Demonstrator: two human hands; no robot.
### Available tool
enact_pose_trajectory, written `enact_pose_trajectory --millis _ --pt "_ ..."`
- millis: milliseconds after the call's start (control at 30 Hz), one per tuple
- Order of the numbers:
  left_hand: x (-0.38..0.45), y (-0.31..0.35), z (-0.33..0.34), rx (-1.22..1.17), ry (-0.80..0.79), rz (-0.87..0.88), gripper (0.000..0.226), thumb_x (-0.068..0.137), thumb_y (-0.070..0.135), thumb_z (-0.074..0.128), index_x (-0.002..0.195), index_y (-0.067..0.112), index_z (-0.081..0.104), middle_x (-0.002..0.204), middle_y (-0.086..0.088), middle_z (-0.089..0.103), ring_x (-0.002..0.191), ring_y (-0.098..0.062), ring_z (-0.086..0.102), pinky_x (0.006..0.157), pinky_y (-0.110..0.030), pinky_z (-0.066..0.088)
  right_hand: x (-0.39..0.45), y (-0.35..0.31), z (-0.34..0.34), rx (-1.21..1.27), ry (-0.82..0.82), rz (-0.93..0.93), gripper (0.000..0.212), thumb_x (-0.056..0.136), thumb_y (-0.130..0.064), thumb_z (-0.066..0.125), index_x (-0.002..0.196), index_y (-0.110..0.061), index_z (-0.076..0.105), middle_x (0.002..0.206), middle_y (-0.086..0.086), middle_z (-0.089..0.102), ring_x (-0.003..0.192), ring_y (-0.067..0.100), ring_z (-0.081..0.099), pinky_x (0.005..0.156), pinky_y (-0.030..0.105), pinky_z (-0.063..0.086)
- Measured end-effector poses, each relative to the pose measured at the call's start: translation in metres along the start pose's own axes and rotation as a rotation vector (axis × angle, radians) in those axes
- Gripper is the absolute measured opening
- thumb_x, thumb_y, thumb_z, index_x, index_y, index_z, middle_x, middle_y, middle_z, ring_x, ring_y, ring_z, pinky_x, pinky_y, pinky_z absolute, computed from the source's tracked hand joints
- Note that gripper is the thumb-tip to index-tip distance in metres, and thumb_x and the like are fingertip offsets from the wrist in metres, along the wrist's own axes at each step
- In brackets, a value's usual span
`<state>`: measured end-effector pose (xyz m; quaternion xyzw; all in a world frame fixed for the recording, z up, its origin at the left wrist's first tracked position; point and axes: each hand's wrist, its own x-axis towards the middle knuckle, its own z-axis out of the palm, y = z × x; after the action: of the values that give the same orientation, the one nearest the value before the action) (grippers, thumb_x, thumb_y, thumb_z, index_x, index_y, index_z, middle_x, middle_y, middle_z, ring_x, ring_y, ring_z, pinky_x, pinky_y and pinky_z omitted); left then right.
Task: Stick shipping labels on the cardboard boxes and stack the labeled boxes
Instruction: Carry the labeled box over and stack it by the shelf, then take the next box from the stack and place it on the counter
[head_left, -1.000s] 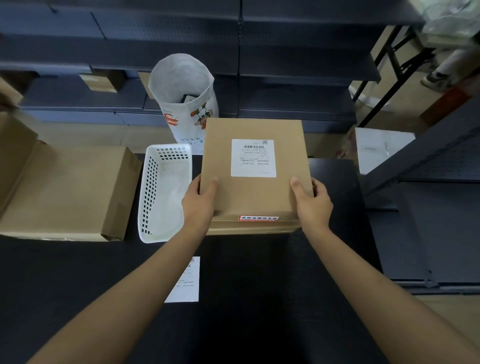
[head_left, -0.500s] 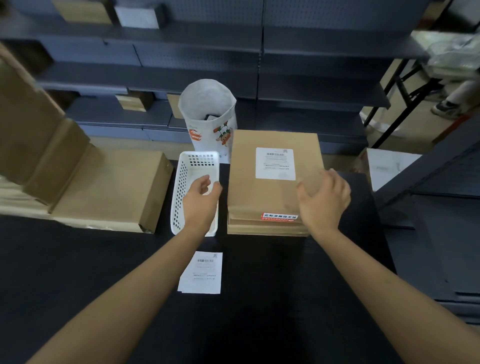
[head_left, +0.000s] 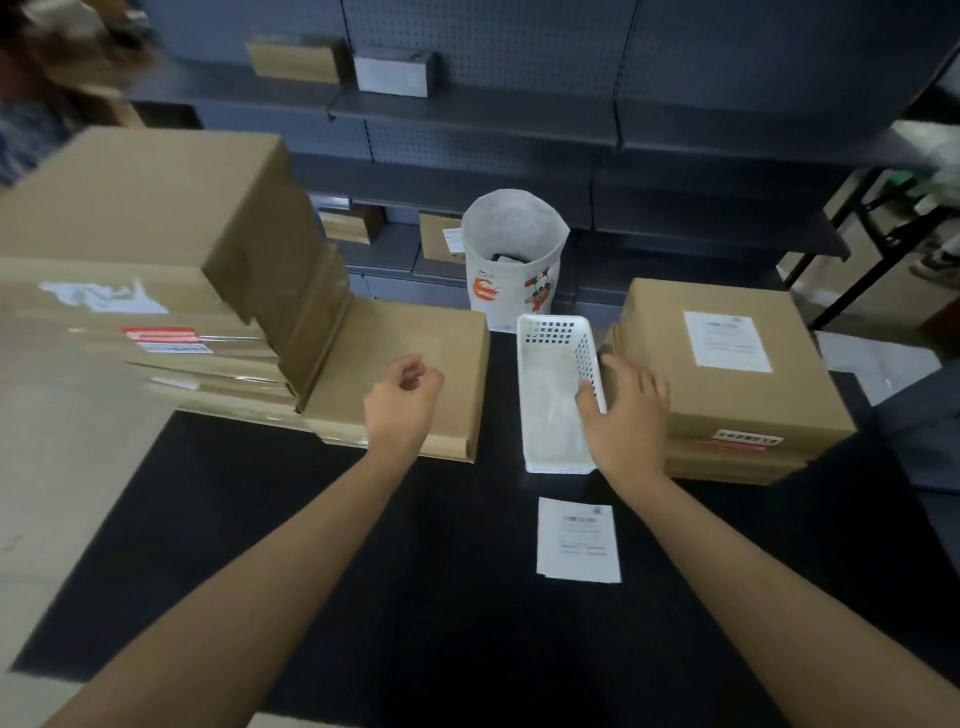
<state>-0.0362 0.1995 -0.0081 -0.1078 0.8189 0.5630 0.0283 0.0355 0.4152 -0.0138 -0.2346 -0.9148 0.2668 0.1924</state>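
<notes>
Head view: print on labeled box (head_left: 727, 364) blurred, perhaps a barcode.

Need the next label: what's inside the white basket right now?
The white basket seems to hold only something thin and clear, perhaps film; no label shows. The right hand covers its near right corner. A loose label lies on the table before it.

Two hands are in view, the left hand (head_left: 402, 402) and the right hand (head_left: 626, 415). One white basket (head_left: 550, 441) sits between two groups of cardboard: the labeled stack (head_left: 727, 395) at right, at least two boxes, and the unlabeled pile (head_left: 395, 364) at left, count unclear. One loose label sheet (head_left: 577, 540) lies near. One white bag (head_left: 511, 265) stands far.
</notes>
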Motion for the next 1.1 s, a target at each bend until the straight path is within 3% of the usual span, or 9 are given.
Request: enact_pose_trajectory --millis 300,467,633,800,900,967,1100 --pt "0.05 -0.04 -0.1 0.006 0.058 -0.055 0.028 0.087 0.027 0.061 0.113 0.016 0.064 0.101 0.003 0.064 0.095 -0.012 0.058 0.081 -0.022 0.039 -0.045 -0.095 0.072 0.161 -0.123 0.079 0.045 0.093 -0.032 0.06 0.133 -0.013 0.052 0.133 0.006 0.056 0.125 0.022 0.047 0.106 0.034 0.036" --pt "0.058 -0.07 -0.113 0.006 0.132 -0.163 0.028 0.087 0.029 0.061 0.111 0.014 0.062 0.103 0.001 0.063 0.095 -0.016 0.058 0.075 -0.025 0.039 -0.052 -0.096 0.106 0.236 -0.27 0.152 0.055 0.092 -0.036 0.059 0.139 -0.012 0.045 0.139 0.006 0.052 0.129 0.021 0.046 0.108 0.036 0.037" --pt "0.076 -0.102 -0.111 0.046 0.118 -0.25 0.046 0.085 0.038 0.065 0.119 0.01 0.054 0.118 -0.006 0.054 0.099 -0.018 0.053 0.078 -0.029 0.04 -0.049 -0.089 0.14 0.275 -0.3 0.3 0.063 0.093 -0.039 0.058 0.144 -0.01 0.037 0.144 0.011 0.046 0.133 0.024 0.042 0.11 0.038 0.035" --pt "0.088 -0.114 -0.105 0.013 0.012 -0.282 0.053 0.088 0.043 0.064 0.129 0.013 0.049 0.122 -0.001 0.053 0.101 -0.011 0.049 0.079 -0.023 0.037 -0.048 -0.083 0.163 0.278 -0.311 0.409 0.069 0.094 -0.041 0.055 0.149 -0.009 0.027 0.15 0.012 0.039 0.138 0.026 0.037 0.112 0.037 0.03" --pt "0.097 -0.119 -0.105 -0.017 0.008 -0.303 0.051 0.088 0.039 0.065 0.129 0.013 0.049 0.119 -0.002 0.056 0.098 -0.009 0.052 0.069 -0.014 0.037 -0.046 -0.084 0.176 0.307 -0.331 0.476 0.07 0.096 -0.042 0.051 0.151 -0.009 0.024 0.152 0.012 0.036 0.14 0.027 0.034 0.113 0.035 0.026" --pt "0.1 -0.122 -0.106 0.005 -0.011 -0.295 0.049 0.088 0.039 0.065 0.127 0.014 0.049 0.118 -0.002 0.056 0.096 -0.009 0.052 0.063 -0.01 0.035 -0.048 -0.084 0.181 0.301 -0.315 0.497 0.067 0.096 -0.042 0.051 0.149 -0.009 0.027 0.15 0.011 0.04 0.138 0.028 0.037 0.112 0.036 0.028" --pt "0.097 -0.135 -0.109 0.082 -0.086 -0.251 0.048 0.086 0.044 0.065 0.123 0.016 0.052 0.117 -0.001 0.053 0.094 -0.009 0.053 0.067 -0.014 0.038 -0.055 -0.076 0.182 0.288 -0.208 0.519 0.054 0.095 -0.04 0.052 0.136 -0.005 0.046 0.132 0.009 0.056 0.122 0.025 0.052 0.1 0.033 0.04"
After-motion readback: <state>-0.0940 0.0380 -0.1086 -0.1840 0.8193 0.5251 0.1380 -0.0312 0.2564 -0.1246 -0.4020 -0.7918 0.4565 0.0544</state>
